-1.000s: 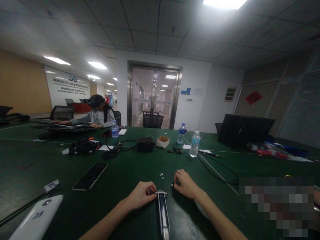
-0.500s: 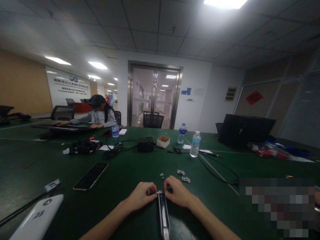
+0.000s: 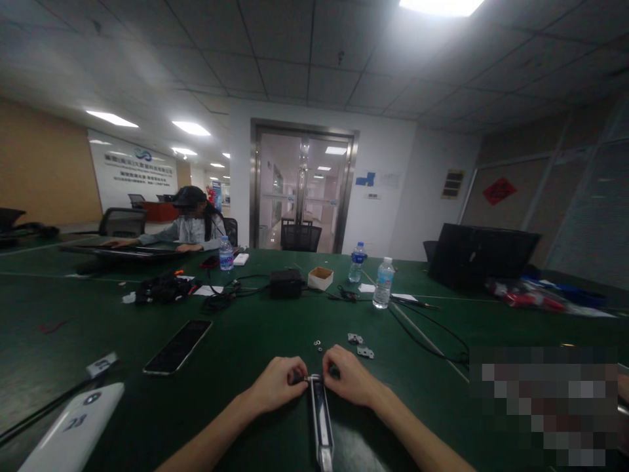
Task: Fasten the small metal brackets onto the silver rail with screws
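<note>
A long grey metal rail (image 3: 321, 419) lies on the green table (image 3: 246, 354), running from its far end between my hands toward me. My left hand (image 3: 278, 383) is curled in a pinch against the left side of the rail's far end. My right hand (image 3: 348, 379) is curled in a pinch against the right side of that end, on a small part too small to name. Just beyond my hands lie two small metal brackets (image 3: 360, 345) and a few tiny washers (image 3: 318, 343).
A dark phone (image 3: 177, 346) lies left of my hands and a white device (image 3: 71, 429) at the near left. Water bottles (image 3: 382, 283), a small cardboard box (image 3: 320, 278), a black box and cables sit farther back. A person sits at the far left. A black cable (image 3: 427, 341) runs right.
My right hand left the small parts on the table and came in to the rail's far end, uncovering the two brackets. My left hand stayed at the rail.
</note>
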A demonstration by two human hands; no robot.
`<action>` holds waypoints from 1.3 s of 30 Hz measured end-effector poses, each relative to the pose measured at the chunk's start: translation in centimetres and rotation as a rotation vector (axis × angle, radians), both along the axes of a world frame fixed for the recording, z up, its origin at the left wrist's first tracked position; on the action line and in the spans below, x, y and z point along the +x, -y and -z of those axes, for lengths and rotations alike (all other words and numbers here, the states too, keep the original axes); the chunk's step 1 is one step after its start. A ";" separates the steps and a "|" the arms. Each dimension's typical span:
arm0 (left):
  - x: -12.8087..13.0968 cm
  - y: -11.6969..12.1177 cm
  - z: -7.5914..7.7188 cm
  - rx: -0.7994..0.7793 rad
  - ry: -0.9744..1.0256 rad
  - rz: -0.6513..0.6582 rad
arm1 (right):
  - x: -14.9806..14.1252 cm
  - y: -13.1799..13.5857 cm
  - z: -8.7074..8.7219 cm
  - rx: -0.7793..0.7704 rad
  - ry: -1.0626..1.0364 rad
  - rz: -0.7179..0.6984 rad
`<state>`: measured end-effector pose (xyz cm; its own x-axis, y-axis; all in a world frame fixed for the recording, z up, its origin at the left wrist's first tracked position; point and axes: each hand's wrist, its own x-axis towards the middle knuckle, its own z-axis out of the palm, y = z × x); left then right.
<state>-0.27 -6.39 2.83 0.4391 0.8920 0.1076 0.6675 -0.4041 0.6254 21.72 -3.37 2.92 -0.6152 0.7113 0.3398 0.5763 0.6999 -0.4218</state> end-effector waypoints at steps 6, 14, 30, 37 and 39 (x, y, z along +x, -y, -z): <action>-0.3 0.0 0.0 -0.005 0.005 0.022 | 0.2 -0.4 0.5 0.024 -0.028 -0.005; -0.3 -0.1 -0.1 0.091 -0.009 -0.045 | 0.0 0.1 0.2 0.033 -0.086 -0.046; -0.3 0.1 0.1 0.152 0.066 0.107 | -1.0 0.9 0.2 0.014 -0.128 -0.108; -0.3 0.2 0.1 0.148 0.086 0.120 | -1.0 0.9 0.1 0.014 -0.136 -0.087; -0.3 0.2 -0.1 0.145 0.095 0.122 | -1.0 0.9 0.2 0.016 -0.149 -0.081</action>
<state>-0.58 -6.62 2.90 0.5244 0.8052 0.2771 0.5495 -0.5685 0.6122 20.71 -4.26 2.75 -0.6121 0.6556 0.4422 0.4502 0.7486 -0.4868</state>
